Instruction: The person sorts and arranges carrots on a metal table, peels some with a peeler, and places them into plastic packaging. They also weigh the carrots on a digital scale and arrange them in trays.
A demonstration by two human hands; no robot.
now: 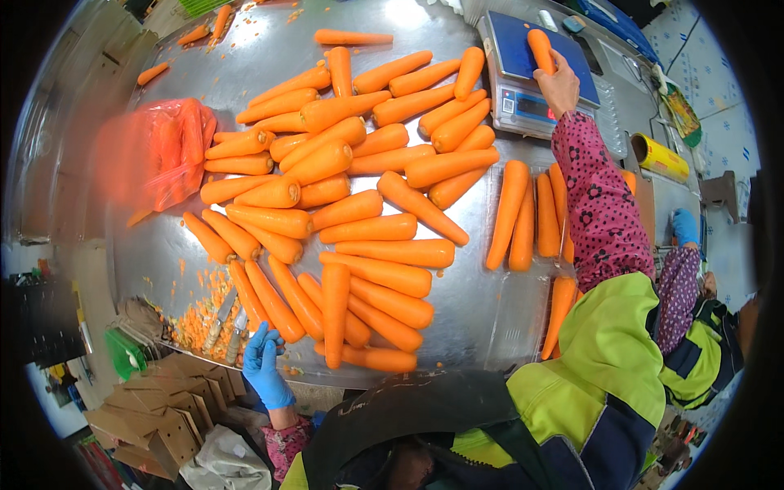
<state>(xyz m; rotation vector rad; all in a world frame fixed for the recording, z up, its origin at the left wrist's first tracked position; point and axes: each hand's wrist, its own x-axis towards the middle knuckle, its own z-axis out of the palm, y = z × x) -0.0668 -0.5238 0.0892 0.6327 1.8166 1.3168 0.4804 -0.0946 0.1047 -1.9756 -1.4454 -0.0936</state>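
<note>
My right hand [558, 86], bare, grips a carrot [539, 48] by its lower end, over the blue platform [511, 46] of a digital weighing scale [517, 110]. Whether the carrot rests on the platform, I cannot tell. In a blue glove, my left hand [267, 367] is at the table's near edge with its fingers loosely bent and nothing visible in them. Just beyond it lie several peeled carrots [269, 300], part of a large spread over the steel table [456, 324]. Two knives [236, 337] rest on peelings beside that hand.
Clear plastic trays [517, 318] on the right hold several carrots [508, 214], partly hidden by my sleeve. A red plastic bag [177, 153] of carrots sits left. Cardboard boxes [165, 416] are below the table's left edge. A co-worker's gloved hand [685, 226] shows at far right.
</note>
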